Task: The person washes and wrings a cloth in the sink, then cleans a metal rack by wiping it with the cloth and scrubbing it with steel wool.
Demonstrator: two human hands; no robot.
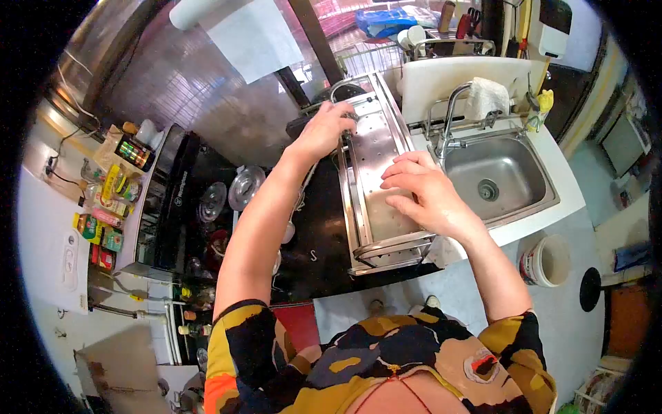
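A long stainless-steel rack with a perforated tray (376, 134) and rail sides lies on the black counter. My left hand (327, 130) is at its far left side, fingers curled over a small dark, mesh-like pad that looks like a steel wool scrubber (350, 124). The fingers partly hide that pad. Over the nearer half of the tray is my right hand (426, 192), its fingers apart and holding nothing; whether it touches the metal I cannot tell.
To the right is a steel sink (507, 169) with a curved faucet (452, 114) and a white cloth (487, 99). Glass lids (246, 188) sit left, beside a black oven (178, 200). A white bucket (552, 261) stands on the floor. A metal S-hook (314, 256) lies on the counter.
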